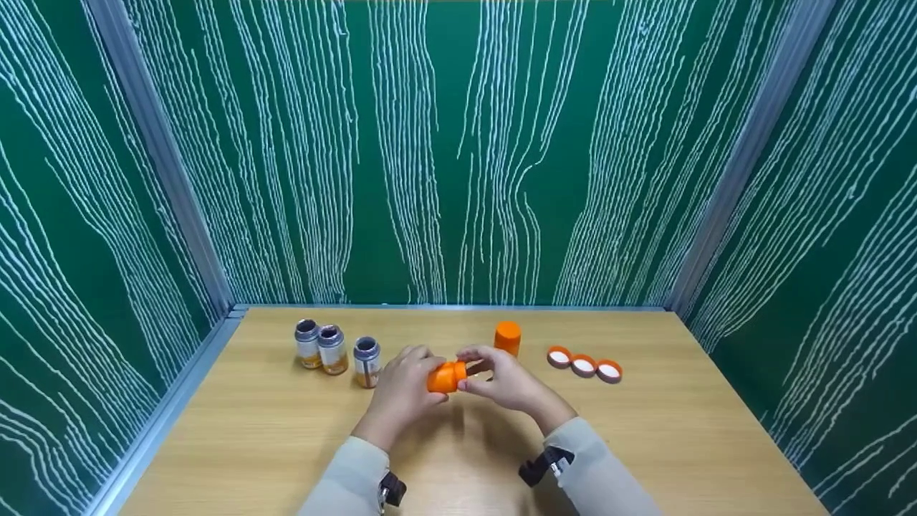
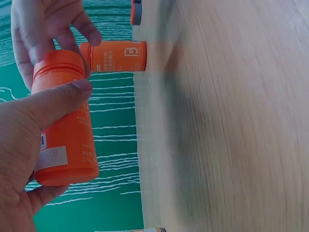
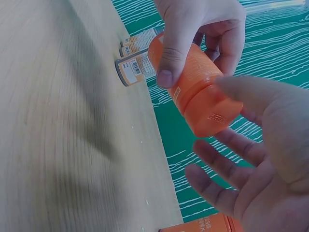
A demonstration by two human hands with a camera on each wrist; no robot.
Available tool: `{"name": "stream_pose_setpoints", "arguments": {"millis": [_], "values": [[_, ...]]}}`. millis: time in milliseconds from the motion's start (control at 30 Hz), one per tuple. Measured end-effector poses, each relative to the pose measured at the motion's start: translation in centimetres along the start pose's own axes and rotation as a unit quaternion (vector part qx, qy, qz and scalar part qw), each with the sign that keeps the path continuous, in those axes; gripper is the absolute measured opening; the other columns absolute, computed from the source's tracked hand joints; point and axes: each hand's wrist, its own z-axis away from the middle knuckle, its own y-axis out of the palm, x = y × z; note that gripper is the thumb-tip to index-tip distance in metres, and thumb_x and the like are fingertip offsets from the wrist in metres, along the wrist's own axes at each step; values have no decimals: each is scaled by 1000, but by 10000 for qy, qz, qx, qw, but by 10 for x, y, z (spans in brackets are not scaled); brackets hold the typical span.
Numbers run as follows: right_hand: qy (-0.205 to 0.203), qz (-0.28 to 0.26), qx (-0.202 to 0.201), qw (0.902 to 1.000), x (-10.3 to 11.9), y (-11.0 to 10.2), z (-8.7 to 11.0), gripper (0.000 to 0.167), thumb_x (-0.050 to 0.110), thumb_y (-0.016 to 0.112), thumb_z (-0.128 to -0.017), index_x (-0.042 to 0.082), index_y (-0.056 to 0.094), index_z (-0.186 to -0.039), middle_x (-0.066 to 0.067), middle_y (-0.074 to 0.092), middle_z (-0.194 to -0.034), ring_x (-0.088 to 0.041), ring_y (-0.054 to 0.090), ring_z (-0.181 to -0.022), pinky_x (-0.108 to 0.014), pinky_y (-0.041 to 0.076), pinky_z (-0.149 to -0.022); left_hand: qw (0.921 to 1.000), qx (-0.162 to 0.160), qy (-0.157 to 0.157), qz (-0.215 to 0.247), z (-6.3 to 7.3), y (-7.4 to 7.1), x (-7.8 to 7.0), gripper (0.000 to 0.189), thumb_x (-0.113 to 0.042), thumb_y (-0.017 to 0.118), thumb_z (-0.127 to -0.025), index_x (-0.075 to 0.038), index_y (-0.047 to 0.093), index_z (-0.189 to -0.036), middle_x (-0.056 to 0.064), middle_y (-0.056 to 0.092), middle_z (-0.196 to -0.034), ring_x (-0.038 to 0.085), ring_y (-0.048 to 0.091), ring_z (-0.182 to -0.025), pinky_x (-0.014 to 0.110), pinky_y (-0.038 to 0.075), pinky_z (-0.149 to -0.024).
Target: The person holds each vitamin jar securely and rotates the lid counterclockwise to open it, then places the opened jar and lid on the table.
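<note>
An orange bottle [image 1: 443, 378] with an orange screw cap [image 2: 59, 60] is held tilted above the table. The left hand [image 1: 407, 383] grips its body, with the thumb [image 2: 63, 101] across the side below the cap. At the cap end is the right hand [image 1: 505, 380], its thumb and index finger on either side of the cap, while its other fingers [image 3: 217, 164] are spread away from it. A second orange bottle [image 1: 508, 338] stands upright on the table just behind the right hand.
Three open bottles with dark necks and white-and-orange labels, including the nearest one [image 1: 367, 362], stand left of the hands. Three orange-rimmed caps [image 1: 584, 366] lie in a row at right, white insides up. Green walls surround the wooden table [image 1: 680, 430].
</note>
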Motion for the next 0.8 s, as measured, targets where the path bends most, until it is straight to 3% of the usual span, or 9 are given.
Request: {"name": "stream_pose_setpoints", "arguments": {"millis": [167, 333, 467, 800], "values": [[507, -133, -89, 9986, -1, 1, 0, 52, 40, 79, -108, 24, 65, -156, -10, 72, -153, -33, 75, -123, -46, 68, -103, 10000, 15, -13, 8, 0, 1, -1, 56, -32, 102, -87, -15, 82, -137, 2, 71, -121, 19, 62, -112, 43, 63, -110], [775, -294, -73, 9965, 0, 5, -2, 50, 43, 75, -111, 24, 65, -156, -14, 70, -153, -42, 74, -121, -46, 68, -94, 9999, 29, -88, 69, 0, 2, 1, 57, -30, 102, -87, -15, 81, -137, 3, 72, -122, 21, 63, -114, 44, 63, -112], [812, -369, -104, 9960, 1, 7, -3, 47, 40, 75, -111, 22, 67, -153, -15, 71, -149, -43, 74, -119, -51, 69, -94, 9998, 7, -136, 131, -1, 3, 2, 57, -28, 102, -87, -14, 81, -138, 4, 75, -128, 23, 65, -118, 45, 62, -115], [697, -310, -142, 9970, 5, 7, -5, 43, 32, 79, -109, 15, 70, -147, -13, 75, -141, -43, 73, -114, -45, 69, -92, 9997, 39, -144, 173, -2, 4, 5, 57, -26, 102, -87, -16, 80, -138, 4, 77, -134, 25, 67, -123, 51, 60, -119]]}}
